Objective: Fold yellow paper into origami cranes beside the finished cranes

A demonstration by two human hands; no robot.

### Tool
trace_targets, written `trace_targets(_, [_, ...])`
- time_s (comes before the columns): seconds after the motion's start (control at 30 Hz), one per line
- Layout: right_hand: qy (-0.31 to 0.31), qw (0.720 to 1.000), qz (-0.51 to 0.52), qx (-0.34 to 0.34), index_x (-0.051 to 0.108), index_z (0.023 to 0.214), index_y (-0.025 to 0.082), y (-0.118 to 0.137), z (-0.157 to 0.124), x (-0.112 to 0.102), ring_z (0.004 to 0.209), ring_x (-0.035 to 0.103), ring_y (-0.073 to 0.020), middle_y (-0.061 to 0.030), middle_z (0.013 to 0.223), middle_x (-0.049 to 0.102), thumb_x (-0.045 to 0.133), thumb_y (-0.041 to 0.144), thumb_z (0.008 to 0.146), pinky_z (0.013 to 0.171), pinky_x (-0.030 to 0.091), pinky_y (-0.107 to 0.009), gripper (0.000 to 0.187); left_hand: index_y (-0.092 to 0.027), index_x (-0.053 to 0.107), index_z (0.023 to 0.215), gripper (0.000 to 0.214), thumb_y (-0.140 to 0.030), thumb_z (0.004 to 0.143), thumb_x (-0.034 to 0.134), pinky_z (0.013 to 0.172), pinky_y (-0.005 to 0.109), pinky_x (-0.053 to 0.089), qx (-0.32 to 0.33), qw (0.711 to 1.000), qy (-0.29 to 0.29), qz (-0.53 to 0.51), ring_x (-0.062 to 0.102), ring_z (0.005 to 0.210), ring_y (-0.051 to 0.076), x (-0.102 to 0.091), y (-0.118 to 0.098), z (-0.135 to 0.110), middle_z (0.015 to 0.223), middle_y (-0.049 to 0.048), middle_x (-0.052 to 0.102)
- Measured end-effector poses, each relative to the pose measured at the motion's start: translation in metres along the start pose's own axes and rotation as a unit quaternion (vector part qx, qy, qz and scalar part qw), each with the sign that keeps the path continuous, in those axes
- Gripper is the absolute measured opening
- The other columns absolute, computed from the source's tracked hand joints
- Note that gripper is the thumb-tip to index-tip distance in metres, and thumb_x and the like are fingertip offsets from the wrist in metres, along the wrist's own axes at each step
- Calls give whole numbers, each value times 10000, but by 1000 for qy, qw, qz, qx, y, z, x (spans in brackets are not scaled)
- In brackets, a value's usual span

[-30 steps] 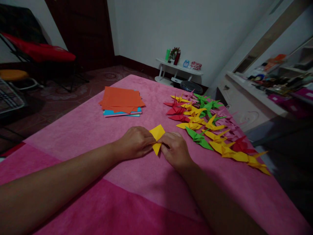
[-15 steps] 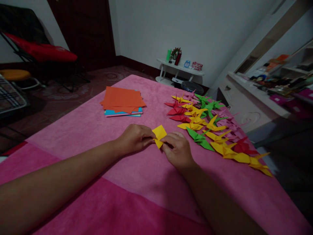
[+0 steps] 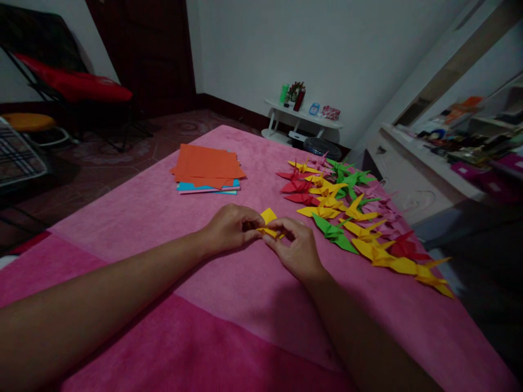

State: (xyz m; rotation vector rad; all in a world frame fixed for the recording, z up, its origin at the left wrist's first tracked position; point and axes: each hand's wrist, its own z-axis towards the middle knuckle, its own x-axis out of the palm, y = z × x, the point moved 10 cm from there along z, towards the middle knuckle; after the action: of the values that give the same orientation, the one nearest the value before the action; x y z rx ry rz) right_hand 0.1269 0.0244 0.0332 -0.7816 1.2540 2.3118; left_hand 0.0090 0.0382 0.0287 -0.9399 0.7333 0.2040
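Between my two hands is a small folded piece of yellow origami paper (image 3: 268, 215), its square upper corner pointing away from me and its near edge bent up. My left hand (image 3: 233, 228) pinches its left side between thumb and fingers. On the right side, my right hand (image 3: 295, 245) grips the near flap with thumb and forefinger. The fingertips cover part of the folds. Both hands rest low over the pink cloth (image 3: 229, 294).
A stack of coloured paper squares (image 3: 207, 162), orange on top, lies at the back left. Rows of folded paper cranes (image 3: 335, 234) in yellow, red, green and pink spread along the right side. Beyond the table stand a white shelf (image 3: 302, 113) and a red chair (image 3: 77, 84).
The near corner of the yellow paper, flat and pointing toward me before, is now folded up. My right fingers have shifted onto that flap. The view has moved slightly.
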Motion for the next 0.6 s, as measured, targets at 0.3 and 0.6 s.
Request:
trace_targets(0.3, [-14, 994, -82, -63, 629, 780, 192, 20, -1, -2, 732, 590, -185, -19, 736, 663, 665, 138, 772, 713, 419, -317, 66, -139, 741, 834, 136, -227, 806, 641, 550, 205, 422, 27, 999, -22, 24, 616, 579, 119, 0, -10, -3, 717, 43, 729])
trace_targets(0.6, [-27, 996, -65, -63, 639, 784, 201, 20, -2, -5, 732, 590, -179, -17, 748, 677, 650, 175, 803, 720, 423, -317, 34, -135, 713, 833, 142, -191, 818, 585, 593, 228, 432, 77, 994, -35, 63, 618, 628, 136, -3, -21, -6, 726, 47, 709])
